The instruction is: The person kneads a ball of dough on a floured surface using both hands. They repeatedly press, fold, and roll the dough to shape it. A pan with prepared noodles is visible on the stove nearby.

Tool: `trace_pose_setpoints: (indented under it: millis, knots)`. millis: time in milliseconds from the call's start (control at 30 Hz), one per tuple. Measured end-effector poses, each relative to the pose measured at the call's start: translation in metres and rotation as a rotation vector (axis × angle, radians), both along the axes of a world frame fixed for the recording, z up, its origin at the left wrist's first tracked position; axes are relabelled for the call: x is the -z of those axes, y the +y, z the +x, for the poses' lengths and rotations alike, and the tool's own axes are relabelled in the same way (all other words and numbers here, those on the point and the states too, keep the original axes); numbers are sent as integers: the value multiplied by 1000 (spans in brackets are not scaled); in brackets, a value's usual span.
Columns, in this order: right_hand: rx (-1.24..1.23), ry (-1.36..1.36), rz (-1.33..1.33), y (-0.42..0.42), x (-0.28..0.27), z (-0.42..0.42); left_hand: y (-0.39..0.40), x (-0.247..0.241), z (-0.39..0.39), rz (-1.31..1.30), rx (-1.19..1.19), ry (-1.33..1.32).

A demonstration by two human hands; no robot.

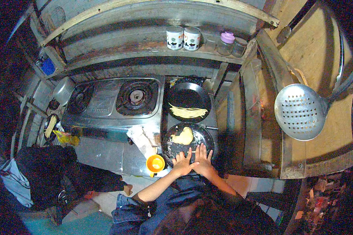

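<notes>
My left hand and my right hand lie side by side, fingers spread, on the near part of a round black tray. A thin pale strand of dough shows between them, partly hidden by the fingers. Beyond my hands, on the same tray, sits a lump of pale dough. Rolled dough strands lie in the near part of a black pan behind the tray. Left of my left hand stands an orange cup with pale contents, beside a whitish plastic bag.
A two-burner gas stove is at the left, with a metal pot beyond. A perforated skimmer hangs at the right. Cans and jars line the shelf. Another person sits at the left near more strands.
</notes>
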State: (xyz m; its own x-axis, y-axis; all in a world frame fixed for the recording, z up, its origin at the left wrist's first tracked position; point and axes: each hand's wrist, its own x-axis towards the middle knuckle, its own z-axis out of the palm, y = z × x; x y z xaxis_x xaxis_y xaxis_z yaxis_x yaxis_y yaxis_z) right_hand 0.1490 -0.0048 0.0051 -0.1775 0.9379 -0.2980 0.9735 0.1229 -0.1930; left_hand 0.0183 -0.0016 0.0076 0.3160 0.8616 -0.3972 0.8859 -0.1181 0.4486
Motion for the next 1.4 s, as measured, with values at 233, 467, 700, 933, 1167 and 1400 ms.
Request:
trace_pose_setpoints:
  millis: [233, 467, 700, 933, 1167, 1400]
  knots:
    - [-194, 19, 83, -11, 9, 3, -5, 0, -2, 40, 30, 25]
    - [-177, -51, 131, -7, 17, 6, -4, 8, 2, 79, 11, -1]
    - [-235, -93, -49, -19, 1, 13, -7, -3, -4, -3, 64, 79]
    - [-110, -12, 88, 2, 15, 7, 2, 13, -3, 207, 0, 66]
    - [-21, 122, 512, 5, 9, 12, 11, 4, -9, 462, -110, -119]
    - [-24, 287, 490, 9, 0, 4, 17, 2, -15, 521, -223, -127]
